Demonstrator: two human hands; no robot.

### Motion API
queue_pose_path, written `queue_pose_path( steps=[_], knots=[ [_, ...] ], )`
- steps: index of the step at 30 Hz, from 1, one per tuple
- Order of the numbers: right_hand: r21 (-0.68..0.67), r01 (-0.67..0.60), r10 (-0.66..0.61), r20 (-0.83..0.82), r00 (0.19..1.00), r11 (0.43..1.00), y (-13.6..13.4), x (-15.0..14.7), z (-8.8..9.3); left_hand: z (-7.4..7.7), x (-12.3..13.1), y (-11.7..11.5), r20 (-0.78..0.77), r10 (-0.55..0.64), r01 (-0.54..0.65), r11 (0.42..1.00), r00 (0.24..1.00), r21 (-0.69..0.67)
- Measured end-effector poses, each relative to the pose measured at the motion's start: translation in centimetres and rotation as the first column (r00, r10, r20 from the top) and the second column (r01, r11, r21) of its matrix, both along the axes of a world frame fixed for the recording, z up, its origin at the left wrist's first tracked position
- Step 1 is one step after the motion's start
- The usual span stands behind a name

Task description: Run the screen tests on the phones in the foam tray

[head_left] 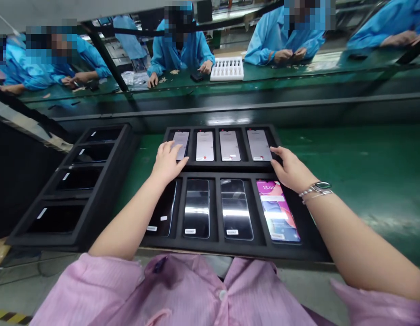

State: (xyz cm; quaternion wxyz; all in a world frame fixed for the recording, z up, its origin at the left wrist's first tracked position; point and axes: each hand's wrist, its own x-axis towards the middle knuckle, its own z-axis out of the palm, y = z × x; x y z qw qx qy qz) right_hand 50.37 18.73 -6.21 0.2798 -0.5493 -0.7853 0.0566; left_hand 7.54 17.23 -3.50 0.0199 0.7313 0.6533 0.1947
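Observation:
Two black foam trays lie one behind the other in front of me. The back tray (199, 165) holds several phones with lit pale screens. My left hand (168, 164) rests over its left end, fingers spread across the leftmost lit phone (181, 138) and partly hiding it. At the right end, my right hand (292, 168) has thumb and fingers apart by the edge of the rightmost lit phone (259, 144). In the front tray (215, 246) are dark-screened phones, such as the middle phone (197, 209), and one phone with a colourful lock screen (278, 210).
Another black foam tray (104, 192) with several dark phones stands at the left. Both front trays sit on a green work surface (362, 181). Across a raised rail (230, 106), co-workers in blue coats sit at a green bench with a white slotted tray (226, 69).

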Motion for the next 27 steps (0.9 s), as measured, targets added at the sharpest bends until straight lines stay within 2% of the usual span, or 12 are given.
queue_pose_path(
  steps=[2,5,9,15,22,27],
  knots=[
    [-0.018,0.003,-0.003,0.004,1.000,1.000,1.6,0.6,-1.2,-0.8,-0.5,1.4,0.006,0.027,-0.027,1.000,1.000,-0.011],
    [-0.032,-0.003,0.004,0.017,1.000,0.999,2.2,0.7,-2.2,-2.4,-0.9,2.1,0.024,0.058,-0.057,0.997,0.998,-0.046],
    [-0.036,-0.030,0.032,0.047,0.998,0.999,1.8,-0.7,-1.9,-3.6,-1.3,2.2,0.055,0.093,-0.089,0.992,0.994,-0.084],
    [-0.077,-0.176,0.183,0.100,0.978,0.981,2.4,-6.1,-1.4,-3.8,-1.4,2.2,0.083,0.103,-0.096,0.992,0.991,-0.086],
    [-0.091,-0.206,0.216,0.118,0.969,0.974,3.0,-9.6,-1.1,-3.9,-1.3,2.3,0.092,0.104,-0.096,0.991,0.990,-0.088],
    [-0.117,-0.336,0.350,0.138,0.926,0.935,3.2,-14.4,-0.6,-3.6,-0.9,2.2,0.086,0.105,-0.097,0.991,0.991,-0.088]
  ],
)
